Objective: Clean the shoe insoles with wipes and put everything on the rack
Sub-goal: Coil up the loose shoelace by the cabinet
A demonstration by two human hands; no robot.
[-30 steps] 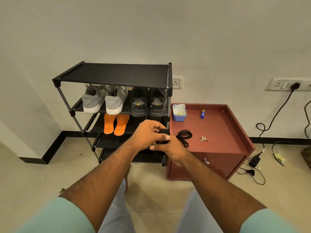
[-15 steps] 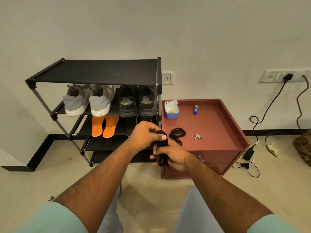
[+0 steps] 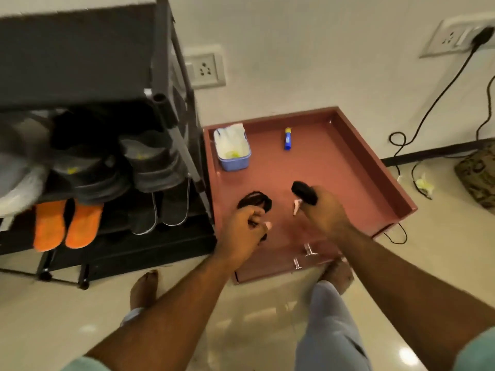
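Apparently the tidying step is underway: the right hand is curling around a rolled black bundle, probably a shoelace, above the red cabinet's tabletop, while the left hand is pinching the other black lace coil lying there. The orange insoles and dark insoles are already sitting on the rack, so the next move is probably carrying both laces across to a shelf.

Open red surface between the blue stick and the raised right rim. At the back left the wipes tub blocks; the lace coil lies front left. The rack post crowds the left edge.
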